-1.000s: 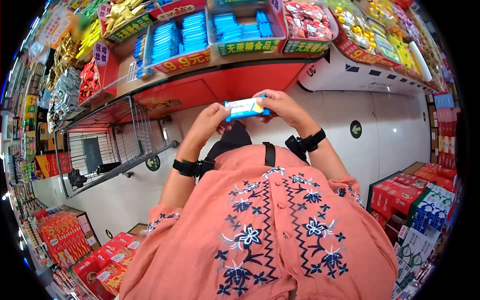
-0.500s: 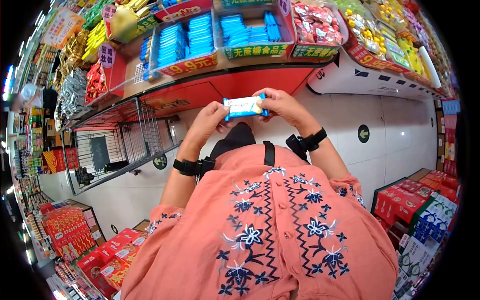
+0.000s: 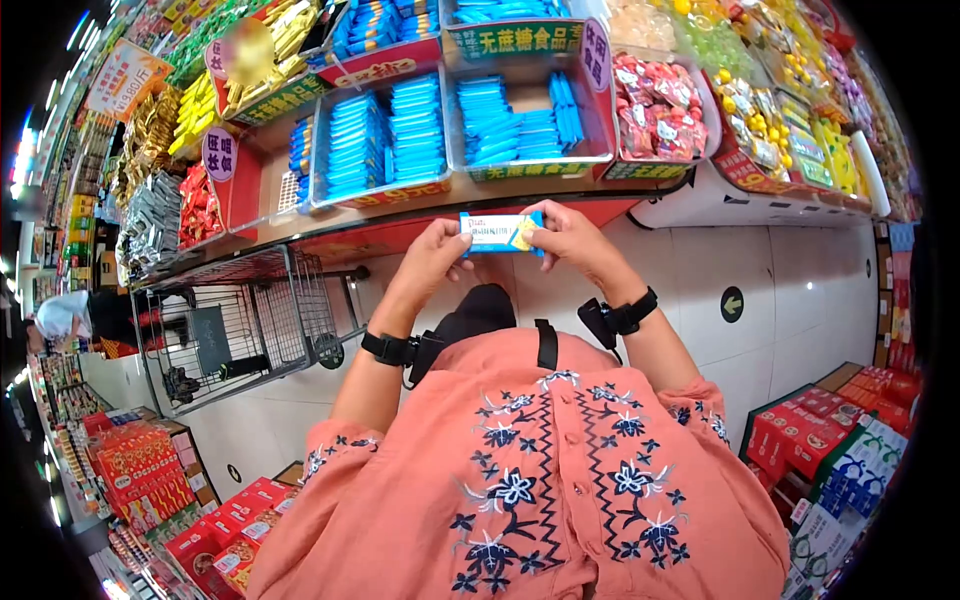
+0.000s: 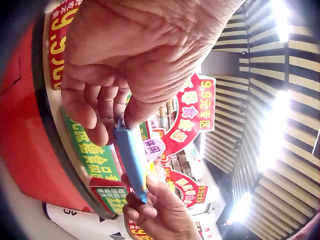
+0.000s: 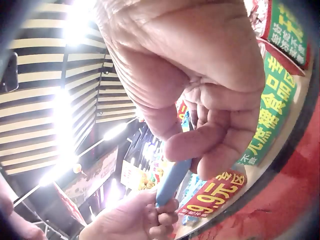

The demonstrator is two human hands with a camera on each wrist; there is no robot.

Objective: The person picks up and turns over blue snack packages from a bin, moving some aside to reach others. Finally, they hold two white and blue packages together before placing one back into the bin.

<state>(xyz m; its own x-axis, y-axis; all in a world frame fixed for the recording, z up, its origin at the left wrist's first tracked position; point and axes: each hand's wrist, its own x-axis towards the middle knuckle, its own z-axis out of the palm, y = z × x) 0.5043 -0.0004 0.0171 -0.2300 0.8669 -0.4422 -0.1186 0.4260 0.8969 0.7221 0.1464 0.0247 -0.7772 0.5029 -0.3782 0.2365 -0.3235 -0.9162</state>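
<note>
A small blue-and-white wrapped packet [image 3: 493, 233] is held level in front of the body, its printed face up. My left hand [image 3: 432, 258] pinches its left end between thumb and fingers, while my right hand [image 3: 575, 243] pinches the right end. From the left wrist, the packet [image 4: 132, 159] shows edge-on between the left hand [image 4: 142, 60] and the right hand [image 4: 162, 212]. The right wrist view has the packet [image 5: 172, 184] under the right thumb and fingers [image 5: 200, 95], the left hand [image 5: 127, 220] at its far end.
Ahead stands a counter with bins of blue packets [image 3: 416, 125] and a bin of red-and-pink packets [image 3: 658, 110]. A wire shopping cart [image 3: 235, 325] is at the left. Red boxes are stacked low at the right [image 3: 795, 435] and left [image 3: 145, 470]. Tiled floor [image 3: 690, 290] lies between.
Both hands still hold the packet, which sits slightly further right and lower in the head view. The counter and its bins show lower in the picture, with more bins visible behind.
</note>
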